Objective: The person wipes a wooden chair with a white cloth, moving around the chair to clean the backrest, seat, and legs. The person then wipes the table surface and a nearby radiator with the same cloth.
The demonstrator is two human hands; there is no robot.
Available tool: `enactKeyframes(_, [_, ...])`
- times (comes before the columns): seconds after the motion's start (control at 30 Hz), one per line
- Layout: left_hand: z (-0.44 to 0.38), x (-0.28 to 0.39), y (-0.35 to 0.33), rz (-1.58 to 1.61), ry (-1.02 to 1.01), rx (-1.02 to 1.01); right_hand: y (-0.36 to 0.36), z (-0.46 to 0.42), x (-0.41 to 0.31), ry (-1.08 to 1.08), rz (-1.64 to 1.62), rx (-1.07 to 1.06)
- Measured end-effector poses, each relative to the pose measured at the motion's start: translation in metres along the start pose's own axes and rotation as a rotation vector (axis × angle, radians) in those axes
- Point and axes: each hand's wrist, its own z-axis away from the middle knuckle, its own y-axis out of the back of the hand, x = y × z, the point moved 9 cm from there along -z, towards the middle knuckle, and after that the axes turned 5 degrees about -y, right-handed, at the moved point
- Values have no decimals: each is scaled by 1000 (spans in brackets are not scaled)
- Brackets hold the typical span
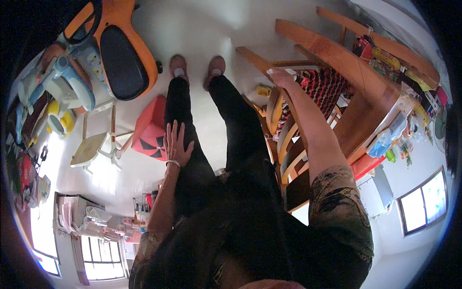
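Observation:
My left hand (177, 143) rests flat on my left thigh, with its fingers spread and nothing in it. A light bracelet (173, 163) circles that wrist. To the right, my right hand (283, 78) lies on the front end of a wooden armrest (254, 59), closed around a crumpled white cloth or tissue (295, 73) whose ends stick out at both sides. Beside that arm, a red, black and cream patterned woven cover (321, 85) lies on the seat of the wooden chair or bench.
A red fabric box or stool (149, 130) stands left of my legs. Further left are a white folding chair (90, 150), an orange and black ride-on toy (124, 65) and a blue and white plastic toy (77, 86). A wooden table (361, 90) bearing bags lies at right.

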Motion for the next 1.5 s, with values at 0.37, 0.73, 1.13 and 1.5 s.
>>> enactKeyframes(0.37, [-17, 2, 5, -23, 28, -37, 32, -20, -19, 174, -427, -29])
enactKeyframes(0.73, [-26, 8, 6, -28, 94, -52, 70, -17, 156, -463, 0, 212])
enactKeyframes(1.13, [-44, 12, 13, -63, 85, -79, 14, -51, 255, -639, 8, 366])
enactKeyframes(1.5, [-59, 15, 18, -127, 85, -128, 16, -29, 296, -758, -108, 478])
